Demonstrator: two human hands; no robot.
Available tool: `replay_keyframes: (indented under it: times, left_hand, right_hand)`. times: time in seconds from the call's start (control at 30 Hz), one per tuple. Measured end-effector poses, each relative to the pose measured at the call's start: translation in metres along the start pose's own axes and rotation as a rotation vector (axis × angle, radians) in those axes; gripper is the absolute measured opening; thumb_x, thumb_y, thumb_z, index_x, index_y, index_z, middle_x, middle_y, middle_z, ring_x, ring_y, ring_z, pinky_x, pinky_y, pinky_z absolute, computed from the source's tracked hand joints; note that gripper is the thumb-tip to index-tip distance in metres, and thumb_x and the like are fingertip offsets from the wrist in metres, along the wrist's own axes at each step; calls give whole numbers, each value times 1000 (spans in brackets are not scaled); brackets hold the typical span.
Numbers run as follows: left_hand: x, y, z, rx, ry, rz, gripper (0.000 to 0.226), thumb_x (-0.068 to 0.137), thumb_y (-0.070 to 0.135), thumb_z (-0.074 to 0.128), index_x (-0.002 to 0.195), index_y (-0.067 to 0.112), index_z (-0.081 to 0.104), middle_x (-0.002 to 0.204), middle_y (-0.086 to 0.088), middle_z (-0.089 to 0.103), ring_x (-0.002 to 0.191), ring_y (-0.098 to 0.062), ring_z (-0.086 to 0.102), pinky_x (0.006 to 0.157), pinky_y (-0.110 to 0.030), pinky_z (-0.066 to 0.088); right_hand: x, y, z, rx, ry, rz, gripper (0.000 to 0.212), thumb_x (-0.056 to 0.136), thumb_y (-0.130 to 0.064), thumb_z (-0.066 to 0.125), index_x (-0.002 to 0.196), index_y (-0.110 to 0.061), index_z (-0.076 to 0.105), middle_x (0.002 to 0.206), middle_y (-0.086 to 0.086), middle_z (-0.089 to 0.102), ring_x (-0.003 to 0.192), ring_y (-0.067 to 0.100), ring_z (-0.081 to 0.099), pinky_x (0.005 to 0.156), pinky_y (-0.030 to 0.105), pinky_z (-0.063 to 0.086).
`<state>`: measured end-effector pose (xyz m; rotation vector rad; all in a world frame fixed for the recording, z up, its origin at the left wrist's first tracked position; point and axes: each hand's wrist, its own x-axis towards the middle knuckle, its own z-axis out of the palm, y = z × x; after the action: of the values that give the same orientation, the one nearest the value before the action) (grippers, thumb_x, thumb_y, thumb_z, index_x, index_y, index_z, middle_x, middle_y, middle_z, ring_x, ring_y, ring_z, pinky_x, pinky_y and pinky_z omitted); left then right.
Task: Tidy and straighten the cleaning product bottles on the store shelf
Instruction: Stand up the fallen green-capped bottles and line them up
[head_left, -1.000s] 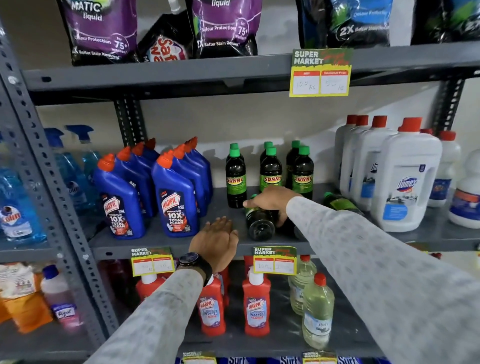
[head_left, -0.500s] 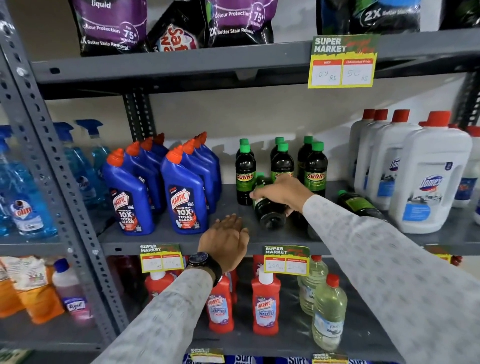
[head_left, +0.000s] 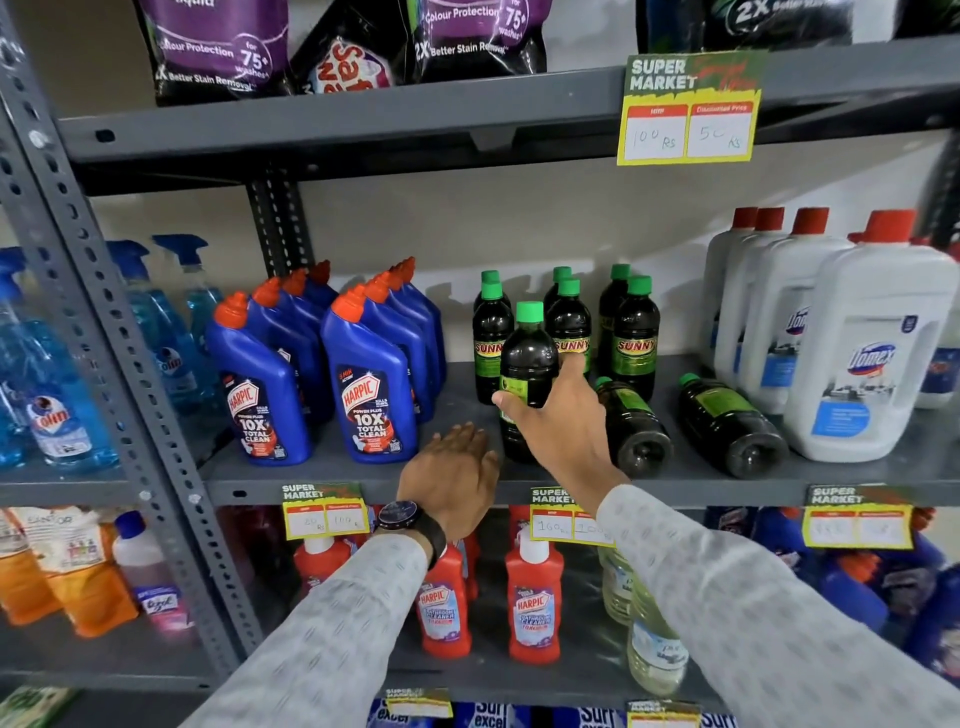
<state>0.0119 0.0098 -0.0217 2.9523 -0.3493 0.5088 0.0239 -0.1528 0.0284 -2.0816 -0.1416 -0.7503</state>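
Observation:
My right hand (head_left: 561, 421) grips a dark bottle with a green cap (head_left: 527, 364) and holds it upright at the front of the grey middle shelf (head_left: 857, 470). Behind it stand several more Sunny bottles (head_left: 635, 338) in rows. Two dark bottles lie on their sides to the right, one (head_left: 636, 428) beside my wrist and another (head_left: 732, 423) near the white jugs. My left hand (head_left: 452, 478) rests flat with fingers apart on the shelf's front edge, holding nothing.
Blue Harpic bottles (head_left: 371, 384) stand in two rows to the left. White Domex jugs (head_left: 867, 343) fill the right. Blue spray bottles (head_left: 47, 395) sit past the upright post. Red Harpic bottles (head_left: 535, 603) and pale bottles stand on the shelf below.
My right hand has lifted the lying dark bottle and turned it upright. The view has shifted closer. My left hand has stayed on the shelf edge.

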Motion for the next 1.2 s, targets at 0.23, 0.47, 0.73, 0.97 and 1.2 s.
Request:
replay_keyframes:
  times: [0.23, 0.47, 0.73, 0.97, 1.2]
  left_hand:
    - [0, 0, 3, -5, 17, -23, 60, 106, 44, 19, 155, 17, 42, 164, -3, 39, 153, -17, 33, 126, -35, 23]
    - [0, 0, 3, 3, 32, -19, 59, 106, 42, 23, 154, 16, 45, 163, -3, 41, 152, -16, 35, 126, -35, 23]
    - [2, -1, 5, -8, 16, -23, 61, 106, 45, 19, 156, 18, 42, 165, -2, 37, 154, -16, 31, 127, -35, 21]
    - [1, -1, 6, 6, 41, -24, 58, 106, 42, 24, 155, 17, 44, 163, -3, 41, 152, -16, 34, 126, -35, 22]
    - [1, -1, 7, 2, 39, -25, 58, 106, 42, 24, 155, 17, 43, 164, -2, 39, 153, -16, 33, 127, -33, 20]
  right_hand:
    - [-7, 18, 6, 252, -119, 2, 84, 79, -45, 83, 146, -29, 34, 126, -11, 62, 109, 0, 61, 90, 26, 50]
    - [-2, 27, 3, 329, -182, 47, 71, 77, -33, 88, 133, -33, 44, 117, -13, 66, 106, 0, 64, 89, 24, 52]
    - [-6, 28, -1, 380, -244, 45, 78, 86, -14, 77, 151, -30, 37, 123, -9, 67, 113, 4, 63, 102, 37, 51]
    - [-5, 23, 0, 282, -196, 11, 78, 73, -33, 90, 138, -25, 49, 127, -2, 55, 122, 16, 54, 104, 37, 46]
    - [-4, 29, -4, 369, -285, 61, 72, 82, -19, 84, 143, -31, 46, 124, -12, 66, 113, 1, 62, 101, 32, 51]
